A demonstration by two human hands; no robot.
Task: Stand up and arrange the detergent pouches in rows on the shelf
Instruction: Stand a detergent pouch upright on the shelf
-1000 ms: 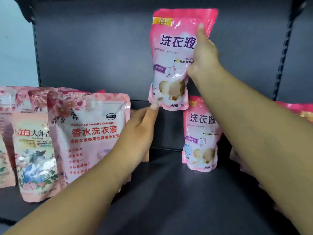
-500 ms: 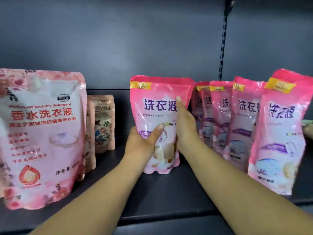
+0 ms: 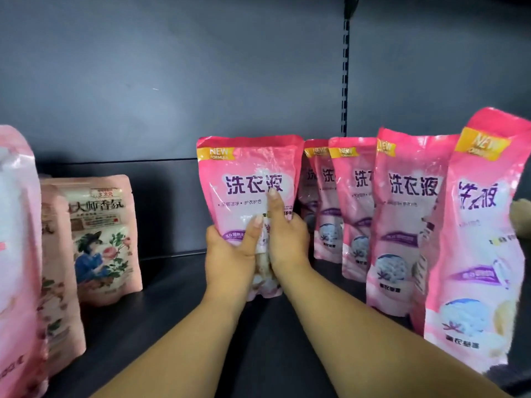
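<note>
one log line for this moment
both hands: left hand, right hand | held: pink pouch | upright on shelf | beside row

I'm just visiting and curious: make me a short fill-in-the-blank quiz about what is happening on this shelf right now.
1. The person holds one bright pink pouch with ____ hands.
2. The left hand and right hand grip its ____ half.
3. The yellow corner banner on that pouch reads ____.
4. The row of matching pouches stands to the held pouch's ____.

Missing words: both; lower; NEW; right
</note>
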